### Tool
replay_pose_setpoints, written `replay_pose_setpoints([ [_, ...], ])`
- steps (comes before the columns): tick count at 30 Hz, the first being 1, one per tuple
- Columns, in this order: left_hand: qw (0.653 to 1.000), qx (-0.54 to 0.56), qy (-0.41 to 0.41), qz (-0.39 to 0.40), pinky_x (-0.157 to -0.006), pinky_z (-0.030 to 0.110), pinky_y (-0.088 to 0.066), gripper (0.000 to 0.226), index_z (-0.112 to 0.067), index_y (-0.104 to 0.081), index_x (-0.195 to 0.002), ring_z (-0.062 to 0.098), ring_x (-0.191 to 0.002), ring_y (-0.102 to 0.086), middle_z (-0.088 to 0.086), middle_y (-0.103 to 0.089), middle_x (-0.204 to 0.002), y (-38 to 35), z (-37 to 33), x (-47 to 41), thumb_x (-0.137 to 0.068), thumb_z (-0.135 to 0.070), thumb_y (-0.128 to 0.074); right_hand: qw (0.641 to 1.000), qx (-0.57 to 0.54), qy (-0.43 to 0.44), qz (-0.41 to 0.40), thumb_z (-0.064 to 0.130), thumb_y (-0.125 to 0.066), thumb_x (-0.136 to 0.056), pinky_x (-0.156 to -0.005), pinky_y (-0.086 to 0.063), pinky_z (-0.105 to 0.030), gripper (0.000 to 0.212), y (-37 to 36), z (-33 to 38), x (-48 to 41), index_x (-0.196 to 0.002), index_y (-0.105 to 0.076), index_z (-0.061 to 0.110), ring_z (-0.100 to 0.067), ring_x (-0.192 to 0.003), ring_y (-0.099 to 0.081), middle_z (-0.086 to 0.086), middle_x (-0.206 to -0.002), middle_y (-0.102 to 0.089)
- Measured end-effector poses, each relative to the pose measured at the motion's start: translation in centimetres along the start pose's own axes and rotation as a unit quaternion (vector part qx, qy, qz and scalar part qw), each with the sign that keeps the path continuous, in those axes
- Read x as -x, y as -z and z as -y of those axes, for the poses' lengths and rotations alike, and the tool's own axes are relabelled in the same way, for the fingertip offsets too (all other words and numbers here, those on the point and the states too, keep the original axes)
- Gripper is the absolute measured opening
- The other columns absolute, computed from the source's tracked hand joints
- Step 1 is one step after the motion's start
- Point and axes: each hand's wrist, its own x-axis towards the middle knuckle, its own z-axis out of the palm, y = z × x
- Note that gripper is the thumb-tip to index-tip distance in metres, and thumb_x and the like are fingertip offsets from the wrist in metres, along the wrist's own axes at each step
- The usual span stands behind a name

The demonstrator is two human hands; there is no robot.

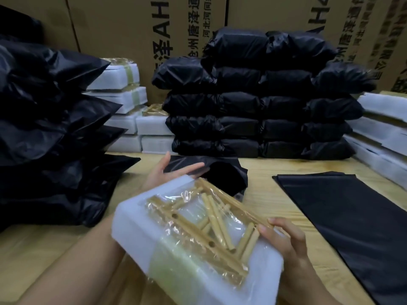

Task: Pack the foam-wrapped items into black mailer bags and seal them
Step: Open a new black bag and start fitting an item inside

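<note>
A pile of filled black bags (44, 133) is sitting along the left edge of the tabletop (275, 194), sagging toward its front. Behind it, near the back left, a stack of white foam packs (125, 100) is standing against the cardboard boxes (123, 29) that are lining the back.

The left hand (165, 172) is reaching out over the middle of the tabletop, its fingers (189, 167) lying straight and spread apart, touching the open mouth of a black mailer bag (222, 176) that is lying crumpled there. Whether the hand is also supporting anything from below cannot be told.

The foam-wrapped item (141, 227) is being held above the front middle of the tabletop, tilting with its far end just at the bag's mouth and not yet inside. A clear packet of wooden sticks (211, 221) is lying taped on its upper face, with a band of yellowish tape (174, 269) crossing the near end.

The right hand (286, 241) is gripping the item's right edge, its fingers curling round the foam and the thumb pressing on the packet.

At the back centre, a tall stack of packed black bags (264, 106) is standing in neat rows. To the right, flat empty black bags (356, 216) are lying on the tabletop, and more foam packs (385, 128) are piling up along the right edge.
</note>
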Motion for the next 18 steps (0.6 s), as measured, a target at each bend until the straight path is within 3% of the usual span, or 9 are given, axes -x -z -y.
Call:
replay_pose_setpoints([
  [1,0.999,-0.001,0.008,0.046,-0.109,0.055,-0.032,0.084,-0.006,-0.037,-0.144,0.038,-0.133,-0.040,0.016,-0.037,-0.149,0.2,-0.1,0.0,-0.088,-0.068,-0.034,1.000,-0.002,-0.002,0.007,0.045,-0.051,-0.094,-0.096,-0.035,-0.007,0.045,0.0,-0.4,-0.1,-0.132,-0.039,0.023,0.001,-0.124,-0.039,0.011,-0.143,-0.023],
  [3,0.998,-0.001,0.019,0.059,-0.108,0.054,-0.031,0.082,-0.008,-0.028,-0.149,0.039,-0.133,-0.039,0.020,-0.035,-0.149,0.4,0.0,0.0,-0.090,-0.065,-0.040,1.000,0.006,-0.011,0.004,0.040,-0.062,-0.088,-0.094,-0.035,-0.005,0.053,0.1,-1.1,-0.2,-0.134,-0.038,0.030,0.003,-0.125,-0.037,0.013,-0.144,-0.021],
  [6,0.998,-0.007,0.019,0.060,-0.106,0.053,-0.034,0.080,-0.015,-0.023,-0.150,0.040,-0.136,-0.035,0.020,-0.033,-0.150,0.6,0.2,0.0,-0.091,-0.062,-0.045,0.999,0.013,-0.008,0.032,0.015,-0.083,-0.057,-0.091,-0.036,-0.003,0.093,0.5,-1.9,0.1,-0.135,-0.036,0.035,0.005,-0.127,-0.033,0.017,-0.144,-0.019],
  [9,0.999,-0.030,0.007,0.038,-0.109,0.053,-0.031,0.075,-0.018,-0.025,-0.149,0.035,-0.138,-0.034,0.011,-0.038,-0.150,0.3,0.3,0.4,-0.091,-0.059,-0.048,0.996,0.029,-0.023,0.086,-0.001,-0.093,-0.042,-0.089,-0.037,-0.002,0.126,0.9,-2.5,0.2,-0.140,-0.030,0.044,0.007,-0.128,-0.031,0.020,-0.144,-0.018],
  [11,0.999,-0.045,0.002,0.014,-0.113,0.055,-0.024,0.075,-0.018,-0.028,-0.148,0.034,-0.138,-0.033,0.008,-0.038,-0.150,0.0,0.2,0.7,-0.089,-0.057,-0.053,0.993,0.029,-0.042,0.107,-0.002,-0.093,-0.040,-0.088,-0.036,0.000,0.130,1.0,-2.8,0.3,-0.141,-0.027,0.047,0.009,-0.127,-0.029,0.023,-0.144,-0.016],
  [14,0.996,-0.083,-0.006,-0.017,-0.110,0.052,-0.032,0.082,-0.015,-0.037,-0.144,0.031,-0.135,-0.041,0.006,-0.042,-0.148,-1.0,-0.6,1.1,-0.079,-0.056,-0.065,0.990,0.039,-0.054,0.124,-0.003,-0.093,-0.039,-0.084,-0.037,0.000,0.130,1.1,-3.3,0.5,-0.140,-0.029,0.048,0.017,-0.124,-0.028,0.025,-0.143,-0.017],
  [18,0.989,-0.141,-0.001,-0.053,-0.104,0.047,-0.038,0.066,-0.017,-0.042,-0.140,0.024,-0.129,-0.048,-0.002,-0.044,-0.147,-2.0,-1.2,1.4,-0.088,-0.058,-0.036,0.989,0.039,-0.070,0.128,-0.001,-0.092,-0.038,-0.079,-0.040,-0.005,0.126,0.8,-3.5,0.5,-0.137,-0.033,0.047,0.018,-0.122,-0.028,0.025,-0.141,-0.019],
])
